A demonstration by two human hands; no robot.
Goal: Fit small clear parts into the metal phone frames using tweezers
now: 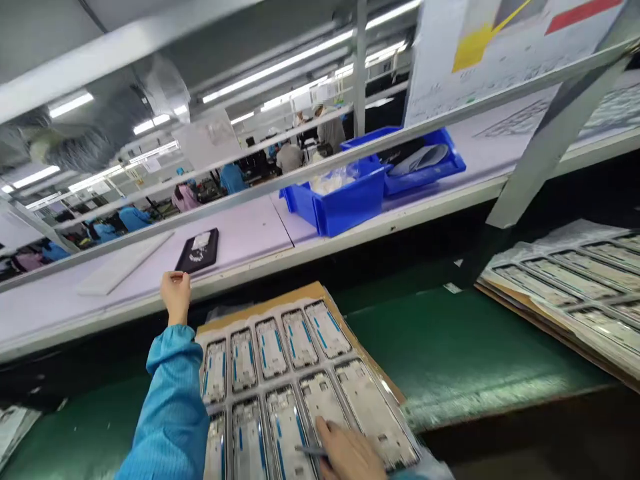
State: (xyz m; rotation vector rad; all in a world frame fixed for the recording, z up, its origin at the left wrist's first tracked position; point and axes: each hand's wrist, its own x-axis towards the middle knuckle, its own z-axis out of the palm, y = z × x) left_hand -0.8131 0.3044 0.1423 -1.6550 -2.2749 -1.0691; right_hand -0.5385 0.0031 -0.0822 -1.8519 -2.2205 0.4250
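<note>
My left hand (175,295), in a blue sleeve, reaches up to the front edge of the pale shelf (240,240), its fingers curled just below a black phone-sized panel (199,250) lying there. Whether it grips anything I cannot make out. My right hand (347,453) rests on a tray of phone frames (295,380) at the bottom, fingers closed on a thin grey tool (311,451). The tray holds several silver frames with blue strips and sits on brown cardboard on the green belt (450,347).
Two blue bins (350,200) stand on the shelf to the right of the black panel. A white slab (123,267) lies at its left. Another stack of frame trays (575,287) sits at the right. A slanted metal post (540,153) crosses there. Other workers sit far behind.
</note>
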